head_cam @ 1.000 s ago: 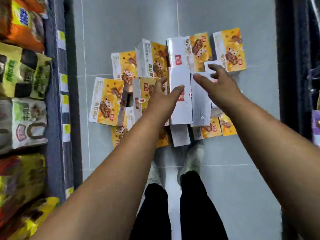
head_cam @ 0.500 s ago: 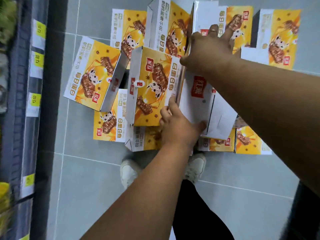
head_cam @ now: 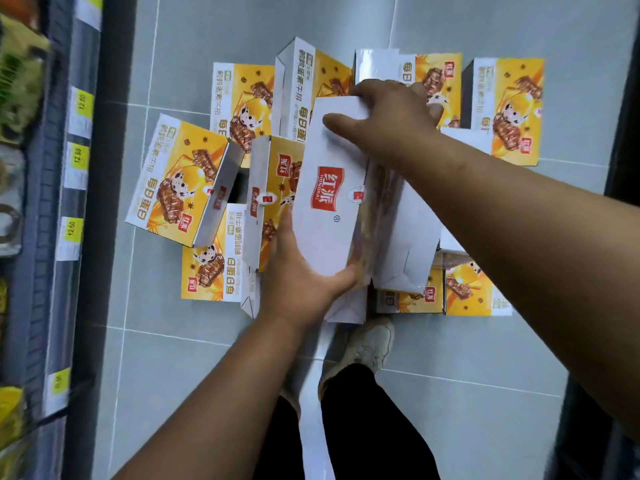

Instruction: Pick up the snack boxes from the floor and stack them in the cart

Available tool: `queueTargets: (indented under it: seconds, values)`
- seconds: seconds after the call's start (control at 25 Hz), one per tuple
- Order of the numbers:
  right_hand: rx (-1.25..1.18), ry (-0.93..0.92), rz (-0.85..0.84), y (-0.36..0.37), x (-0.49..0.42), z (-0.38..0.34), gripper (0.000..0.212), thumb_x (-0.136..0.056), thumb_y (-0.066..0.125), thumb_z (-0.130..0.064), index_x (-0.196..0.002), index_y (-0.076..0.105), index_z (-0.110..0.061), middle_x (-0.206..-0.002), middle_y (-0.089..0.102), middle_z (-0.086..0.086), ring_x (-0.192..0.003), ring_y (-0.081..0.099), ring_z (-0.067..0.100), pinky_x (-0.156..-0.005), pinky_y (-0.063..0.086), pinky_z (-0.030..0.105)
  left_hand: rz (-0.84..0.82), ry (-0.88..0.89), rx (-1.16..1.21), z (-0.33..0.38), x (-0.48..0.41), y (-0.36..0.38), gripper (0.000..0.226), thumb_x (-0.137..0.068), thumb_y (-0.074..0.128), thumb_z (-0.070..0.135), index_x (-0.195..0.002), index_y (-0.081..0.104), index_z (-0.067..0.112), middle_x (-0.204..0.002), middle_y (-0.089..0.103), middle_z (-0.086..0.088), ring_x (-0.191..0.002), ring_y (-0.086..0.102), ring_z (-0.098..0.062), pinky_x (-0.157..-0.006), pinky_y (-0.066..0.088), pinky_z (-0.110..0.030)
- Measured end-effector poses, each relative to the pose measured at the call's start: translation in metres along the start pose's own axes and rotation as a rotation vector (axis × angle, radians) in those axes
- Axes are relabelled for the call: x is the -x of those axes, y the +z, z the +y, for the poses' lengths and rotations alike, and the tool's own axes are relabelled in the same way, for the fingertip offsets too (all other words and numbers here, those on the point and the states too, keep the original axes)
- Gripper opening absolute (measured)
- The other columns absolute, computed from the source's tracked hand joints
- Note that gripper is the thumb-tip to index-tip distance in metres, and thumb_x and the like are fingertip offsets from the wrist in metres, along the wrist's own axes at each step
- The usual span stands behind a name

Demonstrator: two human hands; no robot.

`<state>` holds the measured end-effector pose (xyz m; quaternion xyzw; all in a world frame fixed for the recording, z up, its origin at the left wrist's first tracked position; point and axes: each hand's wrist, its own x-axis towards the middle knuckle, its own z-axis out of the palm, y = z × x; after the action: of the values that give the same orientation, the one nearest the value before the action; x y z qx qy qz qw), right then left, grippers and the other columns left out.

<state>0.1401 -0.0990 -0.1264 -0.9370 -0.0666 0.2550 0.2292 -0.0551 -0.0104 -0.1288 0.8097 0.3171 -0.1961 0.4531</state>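
Left hand (head_cam: 304,282) grips the near end of a white snack box (head_cam: 330,202); right hand (head_cam: 391,123) clamps its far end, thumb on top. The box tilts over a jumble of yellow boxes (head_cam: 176,181) on the grey floor (head_cam: 485,358), near the shelf (head_cam: 79,168) along its left edge. This looks like the pick-up step. Next: lift clear and turn toward the cart, which is unseen.

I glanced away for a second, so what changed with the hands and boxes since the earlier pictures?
Both hands came down from an open reach onto one white-sided box: the right hand grips its far end, the left hand its near end, and it is tilted up off the pile. The other boxes lie scattered on the floor as before.
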Motion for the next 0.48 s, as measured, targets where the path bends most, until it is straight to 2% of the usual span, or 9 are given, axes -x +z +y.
queueTargets:
  seconds: [0.04, 0.12, 0.16, 0.24, 0.32, 0.4, 0.48]
  values:
    - [-0.209, -0.026, -0.002, -0.011, 0.008, 0.0, 0.058, -0.076, 0.06, -0.065, -0.126, 0.054, -0.036, -0.124, 0.057, -0.004, -0.121, 0.048, 0.022, -0.102, 0.04, 0.043, -0.057, 0.021, 0.053, 0.004, 0.002, -0.024, 0.105, -0.056, 0.081, 0.054, -0.141, 0.021, 0.04, -0.13, 0.044, 0.008, -0.116, 0.047, -0.014, -0.094, 0.051, -0.038]
    - [-0.564, -0.019, -0.059, -0.035, 0.028, -0.001, 0.059, -0.077, 0.071, -0.054, -0.128, 0.05, -0.034, -0.114, 0.058, -0.009, -0.103, 0.059, 0.006, -0.09, 0.05, 0.027, -0.175, 0.039, 0.147, 0.019, 0.008, -0.075, 0.098, -0.051, 0.081, 0.05, -0.135, 0.031, 0.041, -0.125, 0.049, 0.011, -0.115, 0.05, -0.013, -0.091, 0.053, -0.035]
    - [-0.62, -0.022, -0.106, -0.048, 0.04, 0.0, 0.063, -0.076, 0.075, -0.049, -0.131, 0.046, -0.033, -0.11, 0.057, -0.014, -0.097, 0.059, 0.0, -0.085, 0.05, 0.021, -0.214, 0.055, 0.165, 0.03, 0.009, -0.099, 0.096, -0.048, 0.08, 0.049, -0.132, 0.035, 0.041, -0.123, 0.051, 0.012, -0.114, 0.052, -0.013, -0.086, 0.054, -0.031]
    - [-0.625, -0.021, -0.148, -0.072, 0.06, 0.003, 0.077, -0.068, 0.083, -0.043, -0.133, 0.042, -0.032, -0.109, 0.058, -0.018, -0.097, 0.059, -0.002, -0.086, 0.049, 0.02, -0.275, 0.099, 0.167, 0.059, 0.007, -0.138, 0.088, -0.045, 0.075, 0.047, -0.126, 0.042, 0.04, -0.122, 0.056, 0.009, -0.109, 0.058, -0.014, -0.075, 0.056, -0.026]
    - [-0.664, 0.044, -0.07, -0.1, 0.08, 0.004, 0.082, -0.063, 0.087, -0.037, -0.133, 0.044, -0.025, -0.11, 0.063, -0.013, -0.096, 0.062, 0.0, -0.085, 0.05, 0.019, -0.297, 0.161, 0.138, 0.094, 0.008, -0.162, 0.08, -0.045, 0.074, 0.045, -0.121, 0.05, 0.038, -0.122, 0.057, 0.003, -0.1, 0.061, -0.017, -0.071, 0.055, -0.029]
    - [-0.732, 0.11, 0.079, -0.128, 0.102, -0.003, 0.077, -0.063, 0.088, -0.031, -0.128, 0.048, -0.019, -0.103, 0.065, -0.011, -0.087, 0.062, -0.003, -0.076, 0.05, 0.011, -0.263, 0.241, 0.164, 0.132, 0.014, -0.178, 0.077, -0.044, 0.073, 0.044, -0.117, 0.051, 0.035, -0.12, 0.054, 0.001, -0.097, 0.058, -0.014, -0.07, 0.052, -0.021]
    - [-0.792, 0.165, 0.244, -0.159, 0.13, -0.014, 0.069, -0.063, 0.088, -0.032, -0.12, 0.052, -0.018, -0.097, 0.066, -0.012, -0.081, 0.062, -0.004, -0.068, 0.049, 0.01, -0.186, 0.327, 0.252, 0.176, 0.029, -0.191, 0.086, -0.043, 0.074, 0.043, -0.122, 0.043, 0.028, -0.118, 0.049, 0.001, -0.098, 0.055, -0.005, -0.073, 0.047, -0.012]
